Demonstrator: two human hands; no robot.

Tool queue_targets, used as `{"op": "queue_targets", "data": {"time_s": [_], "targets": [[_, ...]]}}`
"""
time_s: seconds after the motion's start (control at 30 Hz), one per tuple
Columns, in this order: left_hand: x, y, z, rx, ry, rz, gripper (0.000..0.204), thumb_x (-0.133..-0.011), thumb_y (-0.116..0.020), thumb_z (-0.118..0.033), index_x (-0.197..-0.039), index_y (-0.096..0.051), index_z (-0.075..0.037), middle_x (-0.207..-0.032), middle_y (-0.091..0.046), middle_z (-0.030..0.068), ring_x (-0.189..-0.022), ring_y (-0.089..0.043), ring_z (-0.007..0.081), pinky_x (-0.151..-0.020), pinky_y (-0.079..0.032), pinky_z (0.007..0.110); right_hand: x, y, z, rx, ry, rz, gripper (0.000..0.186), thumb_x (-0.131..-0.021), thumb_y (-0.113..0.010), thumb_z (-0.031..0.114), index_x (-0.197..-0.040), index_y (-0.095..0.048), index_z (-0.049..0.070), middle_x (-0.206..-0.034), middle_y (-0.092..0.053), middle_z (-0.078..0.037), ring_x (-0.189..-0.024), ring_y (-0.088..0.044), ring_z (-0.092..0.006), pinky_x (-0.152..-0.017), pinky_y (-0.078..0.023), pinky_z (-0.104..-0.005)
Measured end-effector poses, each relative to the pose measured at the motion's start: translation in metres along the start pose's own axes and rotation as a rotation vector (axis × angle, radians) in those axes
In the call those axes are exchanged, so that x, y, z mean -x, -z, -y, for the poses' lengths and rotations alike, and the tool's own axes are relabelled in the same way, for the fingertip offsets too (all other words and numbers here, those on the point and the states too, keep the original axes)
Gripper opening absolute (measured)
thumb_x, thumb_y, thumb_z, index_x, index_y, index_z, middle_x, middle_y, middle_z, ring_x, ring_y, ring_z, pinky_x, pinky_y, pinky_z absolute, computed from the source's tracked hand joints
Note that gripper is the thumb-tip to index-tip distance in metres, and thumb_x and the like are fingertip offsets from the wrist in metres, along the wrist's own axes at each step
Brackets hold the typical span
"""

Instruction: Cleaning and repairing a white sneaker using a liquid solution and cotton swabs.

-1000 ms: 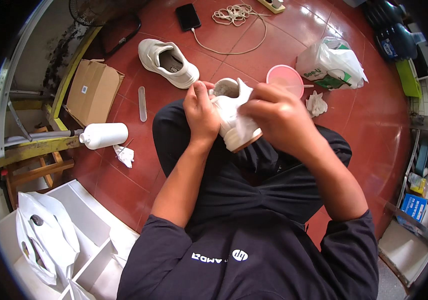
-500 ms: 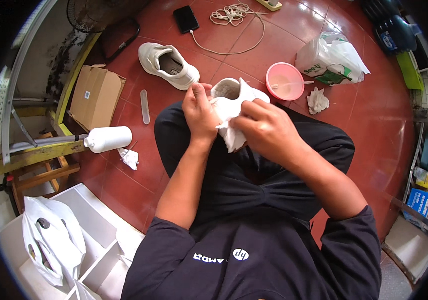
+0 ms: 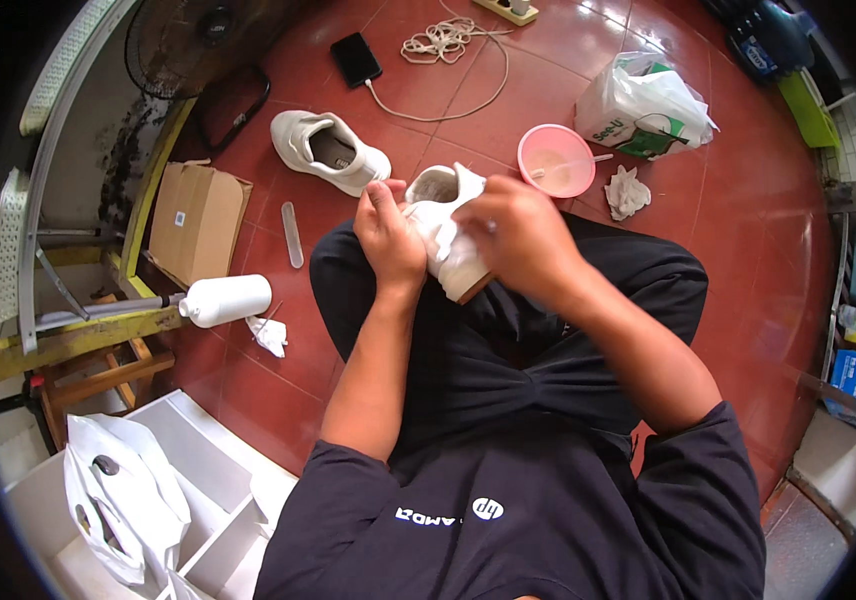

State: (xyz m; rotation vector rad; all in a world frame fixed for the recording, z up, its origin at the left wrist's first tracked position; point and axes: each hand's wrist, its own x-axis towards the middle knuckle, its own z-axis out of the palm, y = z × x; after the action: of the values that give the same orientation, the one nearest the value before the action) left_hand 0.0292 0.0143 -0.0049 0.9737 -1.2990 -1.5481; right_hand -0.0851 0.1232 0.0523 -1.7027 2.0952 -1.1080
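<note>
A white shoe [image 3: 463, 275] is held above my crossed legs, its opening upward and brown sole edge showing. My left hand [image 3: 393, 240] grips its left side, fingers wrapped round it. My right hand [image 3: 518, 235] is closed on a white tissue [image 3: 443, 232] against the shoe's upper; motion blurs the fingers. The matching shoe [image 3: 293, 140] lies on the floor beyond my left hand. Beyond my right hand sits a pink bowl [image 3: 576, 180] holding pale liquid and a thin utensil, with a crumpled tissue [image 3: 628, 195] beside it.
On the red tiles [image 3: 748, 300] are a phone [image 3: 356, 60] with coiled cable, a plastic-bagged package [image 3: 643, 105], a cardboard box [image 3: 198, 220], a white bottle [image 3: 228, 298], a clear strip [image 3: 291, 235] and another tissue [image 3: 270, 337]. A white compartment unit [image 3: 198, 420] stands lower left.
My right hand has swept back and forth over the shoe with the tissue, now higher on it than half a second ago, uncovering the heel. The view has shifted slightly.
</note>
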Motion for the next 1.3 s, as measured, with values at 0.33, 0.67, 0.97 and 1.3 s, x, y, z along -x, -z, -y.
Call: {"op": "queue_targets", "data": {"time_s": [0.33, 0.67, 0.97, 1.3], "targets": [[0.002, -0.001, 0.003, -0.113, -0.132, -0.030, 0.054, -0.103, -0.031, -0.046, -0.095, -0.055, 0.001, -0.071, -0.052, 0.0020, -0.065, -0.051, 0.0079, -0.059, -0.042, 0.024, -0.021, -0.038, 0.021, 0.160, 0.084, -0.237, 0.025, -0.085, -0.061, 0.024, -0.079, -0.061, -0.001, -0.078, -0.063, -0.016, -0.080, -0.063, -0.0358, -0.069, -0.050, -0.0471], [0.004, -0.007, -0.004, 0.259, 0.058, 0.051, 0.062, -0.102, -0.023, -0.052, -0.106, -0.055, 0.002, -0.080, -0.058, 0.0030, -0.071, -0.055, 0.0120, -0.069, -0.048, 0.027, -0.030, -0.051, 0.023, 0.386, -0.049, -0.148, 0.018, -0.082, -0.060, 0.025, -0.083, -0.061, 0.007, -0.069, -0.063, -0.009, -0.077, -0.064, -0.0307, -0.060, -0.049, -0.0436], [0.000, 0.004, 0.004, 0.225, 0.060, 0.067, 0.061, -0.102, -0.021, -0.052, -0.110, -0.053, -0.001, -0.095, -0.060, 0.0095, -0.084, -0.060, 0.0170, -0.077, -0.049, 0.028, -0.048, -0.031, 0.013, 0.307, -0.020, -0.058, 0.034, -0.084, -0.061, 0.037, -0.070, -0.067, 0.007, -0.068, -0.064, -0.011, -0.066, -0.066, -0.0273, -0.055, -0.054, -0.0417], [0.004, 0.005, 0.008, 0.047, -0.032, 0.014, 0.067, -0.101, -0.019, -0.056, -0.108, -0.056, 0.000, -0.101, -0.060, 0.0100, -0.093, -0.058, 0.0183, -0.080, -0.048, 0.030, -0.042, -0.049, 0.013, 0.081, -0.088, -0.006, 0.041, -0.089, -0.055, 0.044, -0.084, -0.063, 0.004, -0.074, -0.066, -0.017, -0.071, -0.065, -0.0367, -0.069, -0.049, -0.0494]]}}
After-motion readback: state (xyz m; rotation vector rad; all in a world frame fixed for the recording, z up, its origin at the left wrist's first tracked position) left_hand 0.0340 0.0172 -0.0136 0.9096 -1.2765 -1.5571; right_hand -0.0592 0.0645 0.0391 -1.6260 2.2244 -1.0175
